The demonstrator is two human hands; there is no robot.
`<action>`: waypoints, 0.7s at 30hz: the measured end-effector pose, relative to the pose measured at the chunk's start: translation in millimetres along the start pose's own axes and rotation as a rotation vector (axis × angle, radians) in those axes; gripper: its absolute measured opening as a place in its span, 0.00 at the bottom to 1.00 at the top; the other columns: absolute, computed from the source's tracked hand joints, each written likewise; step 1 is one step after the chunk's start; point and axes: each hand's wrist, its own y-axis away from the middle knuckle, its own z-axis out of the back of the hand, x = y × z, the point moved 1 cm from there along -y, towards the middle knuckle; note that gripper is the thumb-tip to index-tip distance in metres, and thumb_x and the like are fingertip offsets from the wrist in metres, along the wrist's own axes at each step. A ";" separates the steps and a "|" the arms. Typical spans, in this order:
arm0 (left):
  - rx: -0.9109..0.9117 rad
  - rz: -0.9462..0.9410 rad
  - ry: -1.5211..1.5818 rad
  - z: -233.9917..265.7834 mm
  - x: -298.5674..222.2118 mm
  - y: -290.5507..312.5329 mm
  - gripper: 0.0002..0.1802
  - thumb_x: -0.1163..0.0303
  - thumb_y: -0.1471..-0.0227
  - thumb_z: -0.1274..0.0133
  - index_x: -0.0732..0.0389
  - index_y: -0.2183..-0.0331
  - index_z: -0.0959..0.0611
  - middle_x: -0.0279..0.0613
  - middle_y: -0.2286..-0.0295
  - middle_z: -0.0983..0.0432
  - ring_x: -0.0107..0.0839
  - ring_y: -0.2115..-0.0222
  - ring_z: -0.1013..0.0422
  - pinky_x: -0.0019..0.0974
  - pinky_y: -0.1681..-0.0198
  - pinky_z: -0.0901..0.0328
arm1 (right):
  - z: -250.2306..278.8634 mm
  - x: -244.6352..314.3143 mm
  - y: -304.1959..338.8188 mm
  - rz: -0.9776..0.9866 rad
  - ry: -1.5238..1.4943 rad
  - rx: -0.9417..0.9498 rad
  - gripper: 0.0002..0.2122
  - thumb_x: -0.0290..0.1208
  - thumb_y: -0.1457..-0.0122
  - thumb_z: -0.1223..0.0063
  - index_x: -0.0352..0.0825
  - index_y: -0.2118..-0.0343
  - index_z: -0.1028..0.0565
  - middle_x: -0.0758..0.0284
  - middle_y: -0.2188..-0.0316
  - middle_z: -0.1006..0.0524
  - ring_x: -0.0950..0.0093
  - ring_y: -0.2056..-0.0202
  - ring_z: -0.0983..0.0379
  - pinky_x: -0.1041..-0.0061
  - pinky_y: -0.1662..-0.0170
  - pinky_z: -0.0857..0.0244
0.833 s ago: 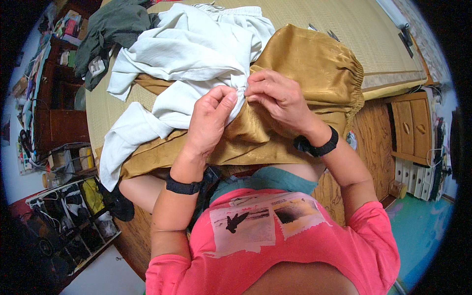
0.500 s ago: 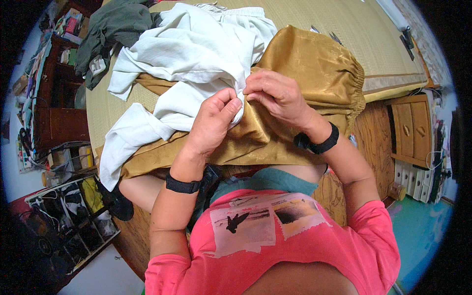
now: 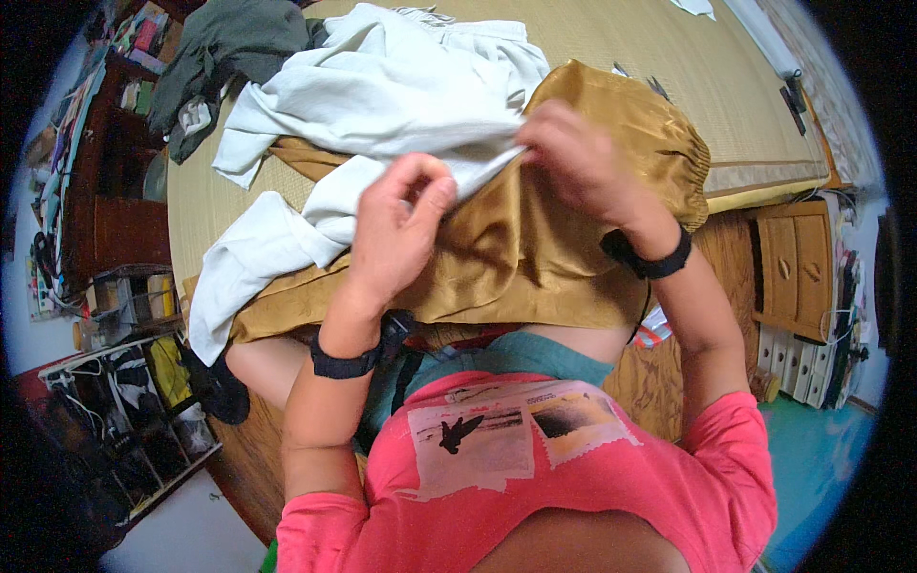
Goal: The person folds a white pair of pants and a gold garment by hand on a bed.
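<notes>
A white garment [image 3: 382,95] lies bunched over a shiny gold-brown garment [image 3: 458,277], which drapes over my lap and the edge of the mat. The gold one has a gathered elastic edge on its right side. My right hand [image 3: 583,167], blurred by motion, pinches the white garment's edge and holds it stretched to the right. My left hand [image 3: 396,224] is raised in front of the white cloth, fingers curled and thumb close to the index finger. Whatever may be between those fingertips is too small to make out.
A dark green garment [image 3: 229,57] is heaped at the far left of the woven mat [image 3: 611,29]. Small dark pointed things [image 3: 658,89] lie beyond the gold cloth. A wooden drawer cabinet [image 3: 795,267] stands at right, a rack of odds and ends [image 3: 124,420] at lower left.
Both hands were together at the white cloth. Now they are apart: the right has moved right and slightly up, drawing the cloth edge along, and the left has shifted a little left.
</notes>
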 end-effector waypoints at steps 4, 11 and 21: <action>-0.294 -0.303 -0.451 20.2 -17.8 17.3 0.04 0.79 0.51 0.40 0.64 0.70 0.19 0.44 0.75 0.25 0.39 0.75 0.29 0.36 0.69 0.34 | 27.3 3.4 4.6 -0.161 0.069 -0.044 0.08 0.19 0.45 0.43 0.31 0.63 0.28 0.59 0.68 0.29 0.59 0.67 0.28 0.68 0.65 0.32; -0.277 -0.452 -0.573 20.7 14.5 39.9 0.06 0.82 0.52 0.38 0.65 0.69 0.17 0.45 0.73 0.20 0.38 0.72 0.24 0.34 0.67 0.30 | 21.9 7.4 16.2 -0.253 0.040 -0.001 0.07 0.19 0.44 0.43 0.31 0.63 0.29 0.59 0.68 0.28 0.60 0.66 0.28 0.68 0.64 0.33; -0.168 -0.333 -0.638 -6.3 50.5 19.7 0.10 0.73 0.47 0.42 0.62 0.61 0.17 0.47 0.68 0.21 0.50 0.66 0.25 0.46 0.60 0.31 | 25.3 4.7 18.0 -0.307 0.081 0.002 0.06 0.21 0.42 0.43 0.31 0.63 0.28 0.60 0.69 0.28 0.63 0.67 0.28 0.72 0.63 0.33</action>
